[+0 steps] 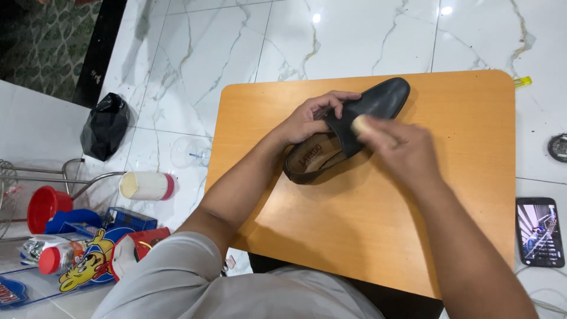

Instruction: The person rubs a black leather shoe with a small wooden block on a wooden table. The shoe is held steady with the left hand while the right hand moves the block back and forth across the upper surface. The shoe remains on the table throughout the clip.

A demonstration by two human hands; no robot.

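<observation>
A black leather slip-on shoe (pixel 378 97) lies on a small orange wooden table (pixel 466 142), toe pointing to the far right. My left hand (pixel 310 118) grips the shoe at its opening and steadies it. My right hand (pixel 398 147) holds a small pale applicator (pixel 358 124), blurred, pressed against the shoe's tongue area. The tan insole shows at the heel end, just below my left hand.
A phone (pixel 539 231) with a lit screen lies on the marble floor to the right. At left are a black plastic bag (pixel 105 125), a white cylindrical container (pixel 147 185) on its side, a red cup (pixel 44 207) and colourful packages.
</observation>
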